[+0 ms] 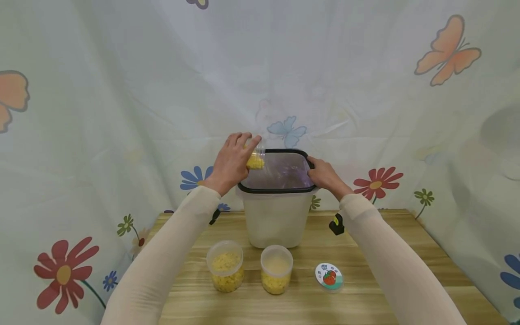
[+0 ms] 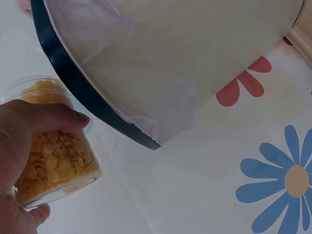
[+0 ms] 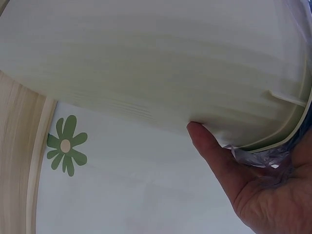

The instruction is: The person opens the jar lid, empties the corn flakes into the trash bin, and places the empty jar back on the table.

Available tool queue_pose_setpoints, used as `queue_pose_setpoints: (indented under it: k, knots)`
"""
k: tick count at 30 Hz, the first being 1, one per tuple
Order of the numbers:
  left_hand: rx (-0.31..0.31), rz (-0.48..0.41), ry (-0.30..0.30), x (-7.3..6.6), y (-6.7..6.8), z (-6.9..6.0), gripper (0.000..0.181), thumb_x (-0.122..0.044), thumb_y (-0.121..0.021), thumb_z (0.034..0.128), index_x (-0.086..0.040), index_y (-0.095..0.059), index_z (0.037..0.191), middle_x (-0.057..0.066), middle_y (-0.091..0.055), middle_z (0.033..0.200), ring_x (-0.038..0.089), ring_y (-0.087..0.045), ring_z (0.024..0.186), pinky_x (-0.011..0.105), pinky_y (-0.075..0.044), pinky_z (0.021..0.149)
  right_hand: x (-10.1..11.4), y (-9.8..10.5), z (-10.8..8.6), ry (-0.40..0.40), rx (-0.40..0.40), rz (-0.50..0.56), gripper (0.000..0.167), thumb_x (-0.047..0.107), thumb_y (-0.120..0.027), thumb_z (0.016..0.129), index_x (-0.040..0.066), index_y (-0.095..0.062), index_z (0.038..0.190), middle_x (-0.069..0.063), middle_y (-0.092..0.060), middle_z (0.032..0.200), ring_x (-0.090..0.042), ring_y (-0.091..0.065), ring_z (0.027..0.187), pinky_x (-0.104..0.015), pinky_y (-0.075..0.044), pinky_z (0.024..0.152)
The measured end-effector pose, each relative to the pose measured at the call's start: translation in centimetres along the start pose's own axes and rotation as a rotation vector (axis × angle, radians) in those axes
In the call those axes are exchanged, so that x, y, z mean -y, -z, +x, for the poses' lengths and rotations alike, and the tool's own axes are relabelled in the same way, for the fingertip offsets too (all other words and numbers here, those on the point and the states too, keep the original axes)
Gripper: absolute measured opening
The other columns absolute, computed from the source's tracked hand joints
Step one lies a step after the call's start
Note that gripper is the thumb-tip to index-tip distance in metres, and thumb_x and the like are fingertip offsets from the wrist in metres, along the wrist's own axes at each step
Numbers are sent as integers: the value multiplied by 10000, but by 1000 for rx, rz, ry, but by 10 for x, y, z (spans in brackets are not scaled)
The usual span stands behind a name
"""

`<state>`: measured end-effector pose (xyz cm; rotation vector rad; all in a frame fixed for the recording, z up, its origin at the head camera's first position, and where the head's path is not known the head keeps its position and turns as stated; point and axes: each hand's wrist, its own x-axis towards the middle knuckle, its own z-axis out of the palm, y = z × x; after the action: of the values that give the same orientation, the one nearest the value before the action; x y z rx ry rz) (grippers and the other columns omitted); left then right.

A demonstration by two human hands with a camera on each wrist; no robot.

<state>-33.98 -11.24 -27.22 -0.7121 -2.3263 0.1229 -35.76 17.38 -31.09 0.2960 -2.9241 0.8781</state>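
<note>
My left hand [image 1: 232, 163] grips a clear jar [image 1: 256, 159] of yellow flakes, tilted on its side above the left part of the bin's rim. In the left wrist view the thumb of the left hand [image 2: 19, 141] lies across the jar [image 2: 58, 158], beside the dark rim [image 2: 83, 90]. A pale bin [image 1: 277, 216] with a black rim and a thin plastic liner stands on the table. My right hand [image 1: 325, 175] grips its right edge; in the right wrist view the right hand [image 3: 258, 190] has its thumb against the outer wall of the bin [image 3: 161, 73].
Two clear tubs of yellow flakes, one at left [image 1: 227, 271] and one at centre [image 1: 276, 273], stand on the wooden table [image 1: 300, 307] before the bin. A round lid with a tomato picture [image 1: 329, 276] lies to their right. A flowered curtain [image 1: 345, 113] hangs behind.
</note>
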Motion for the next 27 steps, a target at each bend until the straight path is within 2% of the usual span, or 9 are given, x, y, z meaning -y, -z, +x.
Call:
queue_pose_setpoints:
  k: [9,14,21,24,27]
  knots:
    - [21,34,-8,-2,0,0,789,-88,-723,790,-186,-369,1489,119,-443,1461,331,-404,1335,418,-319,1175,0,-1,-1,-3,4,10,641,85,-355,932,32,-217,1556,-294,-390,1500,-154,-341,533,-300,-374,564]
    - [30,43,-10,-2,-1,0,793,-105,-729,802,-192,-357,1497,117,-430,1470,331,-396,1342,422,-319,1174,1,-2,-1,-3,-9,-10,634,85,-362,931,26,-237,1550,-290,-381,1511,-259,-479,738,-321,-398,644]
    - [17,63,-23,-1,-2,1,781,-86,-714,803,-191,-360,1491,115,-429,1464,331,-400,1335,422,-312,1179,3,-1,-2,3,-10,-15,637,84,-355,927,22,-233,1550,-283,-350,1532,-341,-494,888,-400,-420,772]
    - [10,68,-28,-1,-2,2,775,-70,-705,799,-188,-364,1486,116,-431,1465,332,-402,1335,425,-309,1181,2,0,-2,6,-10,-17,639,83,-354,926,22,-232,1550,-286,-357,1527,-299,-480,822,-390,-418,753]
    - [8,76,-32,-2,-2,3,771,-70,-705,804,-187,-362,1484,116,-431,1467,333,-401,1337,427,-309,1182,2,0,-1,3,-3,-6,643,83,-351,927,29,-222,1554,-289,-374,1515,-221,-403,635,-348,-397,654]
